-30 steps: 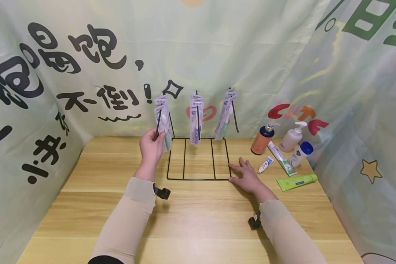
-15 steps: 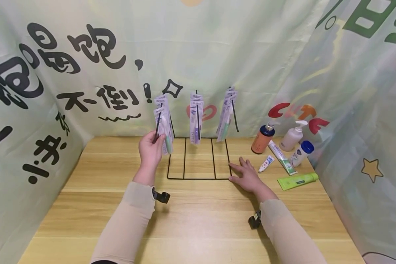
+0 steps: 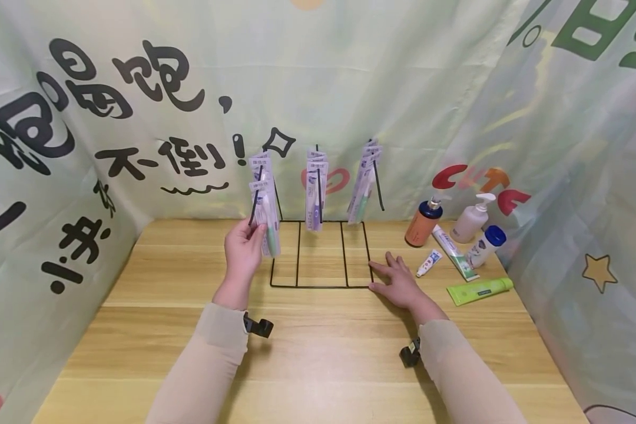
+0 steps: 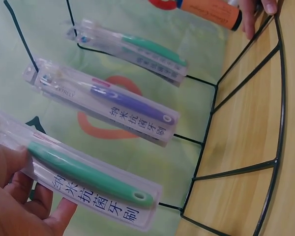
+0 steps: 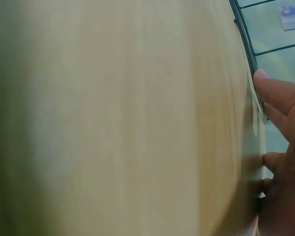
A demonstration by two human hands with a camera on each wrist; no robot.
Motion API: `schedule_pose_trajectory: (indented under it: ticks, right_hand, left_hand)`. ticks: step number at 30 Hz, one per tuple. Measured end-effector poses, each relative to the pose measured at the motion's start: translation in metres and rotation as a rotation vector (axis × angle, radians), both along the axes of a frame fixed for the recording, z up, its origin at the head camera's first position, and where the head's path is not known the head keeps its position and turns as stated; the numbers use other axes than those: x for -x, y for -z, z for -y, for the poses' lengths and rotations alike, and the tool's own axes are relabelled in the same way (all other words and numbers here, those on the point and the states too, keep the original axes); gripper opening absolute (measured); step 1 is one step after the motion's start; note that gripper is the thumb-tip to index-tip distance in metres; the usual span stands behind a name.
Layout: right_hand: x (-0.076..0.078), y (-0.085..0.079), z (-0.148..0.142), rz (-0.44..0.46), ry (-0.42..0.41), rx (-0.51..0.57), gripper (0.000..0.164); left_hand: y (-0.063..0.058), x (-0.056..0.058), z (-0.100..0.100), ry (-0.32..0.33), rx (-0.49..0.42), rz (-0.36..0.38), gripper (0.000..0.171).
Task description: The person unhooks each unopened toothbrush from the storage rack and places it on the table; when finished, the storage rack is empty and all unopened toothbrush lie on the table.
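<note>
My left hand [image 3: 244, 246] pinches a packaged toothbrush [image 4: 91, 176] between thumb and fingers. It has a green handle in a clear pack with a printed white card. In the head view it hangs in front of other packs at the left hook of a black wire rack [image 3: 321, 287]. Packaged toothbrushes with a purple handle [image 4: 130, 104] hang on the middle hook, and green-handled toothbrush packs [image 4: 155, 53] on the right one. My right hand [image 3: 397, 282] rests at the rack base's right front corner, fingers spread, thumb and fingertips against the wire.
Right of the rack stand an orange bottle [image 3: 423, 225], a pale pump bottle [image 3: 469, 222] and a blue-capped white bottle [image 3: 484, 247]. A small tube [image 3: 429, 263], a toothpaste tube [image 3: 456, 253] and a green tube [image 3: 479, 291] lie beside them. A printed curtain [image 3: 403, 88] hangs close behind.
My left hand has moved slightly down and nearer, and the toothbrush pack it pinches has come lower and forward, apart from the packs behind. My right hand stays at the rack corner.
</note>
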State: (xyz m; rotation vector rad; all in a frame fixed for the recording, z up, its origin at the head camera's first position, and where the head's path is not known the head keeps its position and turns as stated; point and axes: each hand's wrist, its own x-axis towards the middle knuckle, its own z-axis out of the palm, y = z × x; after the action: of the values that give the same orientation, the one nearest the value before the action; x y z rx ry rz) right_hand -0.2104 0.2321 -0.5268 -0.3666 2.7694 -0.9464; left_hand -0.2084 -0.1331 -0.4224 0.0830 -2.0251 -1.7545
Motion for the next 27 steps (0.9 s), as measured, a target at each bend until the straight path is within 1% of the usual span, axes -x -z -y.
schedule_pose_trajectory:
  ticks: [5,8,14,18,21,24,27]
  right_hand:
    - [0.000,-0.002,0.000,0.008,0.001,0.000,0.062]
    - [0.000,-0.002,0.000,0.015,0.001,0.004,0.063]
    - [-0.001,-0.003,0.000,0.020,0.002,0.007,0.063]
    - [-0.001,-0.002,0.000,0.017,0.002,0.007,0.063]
    - [0.000,-0.001,0.000,0.015,-0.002,0.006,0.063]
    - [0.000,-0.001,0.000,0.016,-0.003,0.008,0.063]
    - [0.000,-0.001,0.000,0.014,-0.002,0.008,0.063]
  left_hand:
    - [-0.001,-0.006,-0.001,-0.003,0.020,0.021,0.022]
    - [-0.002,-0.008,0.000,-0.009,0.023,0.034,0.021]
    - [-0.002,-0.011,0.002,-0.008,0.053,0.027,0.020]
    - [0.000,-0.012,0.003,0.005,0.090,0.014,0.018]
    - [0.004,-0.011,0.005,0.018,0.119,0.021,0.019]
    - [0.008,-0.010,0.009,0.030,0.139,0.061,0.022]
    - [0.012,-0.009,0.014,0.039,0.143,0.130,0.026]
